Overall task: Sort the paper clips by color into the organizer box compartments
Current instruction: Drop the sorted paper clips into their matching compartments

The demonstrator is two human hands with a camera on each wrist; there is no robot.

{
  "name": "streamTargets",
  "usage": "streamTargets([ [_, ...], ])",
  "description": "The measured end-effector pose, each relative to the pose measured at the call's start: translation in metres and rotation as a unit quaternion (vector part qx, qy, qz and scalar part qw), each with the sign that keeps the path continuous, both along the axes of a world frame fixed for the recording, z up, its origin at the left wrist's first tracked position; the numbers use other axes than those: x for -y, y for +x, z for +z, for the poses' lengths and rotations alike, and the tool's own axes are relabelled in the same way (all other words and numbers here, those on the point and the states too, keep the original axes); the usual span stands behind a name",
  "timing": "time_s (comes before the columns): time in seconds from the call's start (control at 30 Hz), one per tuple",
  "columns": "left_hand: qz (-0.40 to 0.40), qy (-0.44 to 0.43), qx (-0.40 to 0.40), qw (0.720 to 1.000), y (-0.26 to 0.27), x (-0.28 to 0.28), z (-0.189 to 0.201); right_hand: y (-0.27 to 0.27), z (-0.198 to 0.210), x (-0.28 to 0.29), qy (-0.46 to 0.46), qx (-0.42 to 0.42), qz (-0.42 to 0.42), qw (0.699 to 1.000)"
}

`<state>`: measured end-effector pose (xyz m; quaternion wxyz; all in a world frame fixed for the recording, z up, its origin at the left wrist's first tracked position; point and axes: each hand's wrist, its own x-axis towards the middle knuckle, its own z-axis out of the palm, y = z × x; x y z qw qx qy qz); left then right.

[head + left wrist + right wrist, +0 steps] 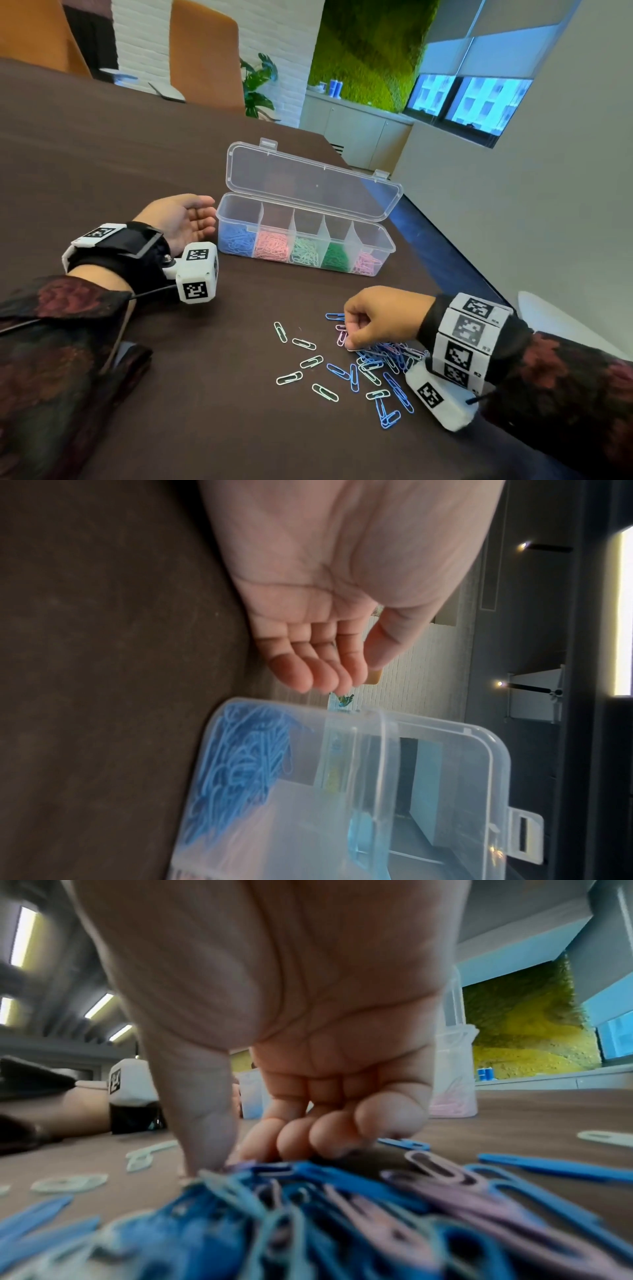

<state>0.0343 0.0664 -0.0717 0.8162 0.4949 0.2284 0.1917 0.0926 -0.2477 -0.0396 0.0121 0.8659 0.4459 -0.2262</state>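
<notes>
The clear organizer box (221, 226) stands open on the dark table, its lid (308, 181) tilted back. Its compartments hold, from left to right, blue (236, 240), pink, pale green, dark green and pale pink clips. My left hand (202, 219) rests open beside the box's left end (387, 750), holding nothing (342, 674). Nearer me lies a pile of blue and pale pink clips (383, 356). My right hand (348, 342) is curled over the pile's left edge. Its thumb and fingers (226, 1161) pinch a pale pink clip (241, 1164) there.
Single pale green (289, 378) and blue clips (354, 377) lie scattered left of and in front of the pile. The table's right edge (445, 260) runs close past the box and my right wrist. Orange chairs (205, 51) stand at the far side.
</notes>
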Motion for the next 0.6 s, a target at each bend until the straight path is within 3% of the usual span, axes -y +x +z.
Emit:
streamTargets([
  [0.17, 0.002, 0.003, 0.002, 1.000, 0.000, -0.002, 0.000, 0.005, 0.010, -0.005, 0.023, 0.001, 0.007, 1.000],
  [0.3, 0.000, 0.000, 0.002, 1.000, 0.001, -0.002, 0.000, 0.000, 0.009, -0.006, 0.085, -0.055, 0.026, 0.995],
  [0.6, 0.007, 0.000, 0.008, 1.000, -0.001, 0.000, 0.000, -0.001, 0.002, -0.006, 0.035, -0.032, 0.060, 0.997],
])
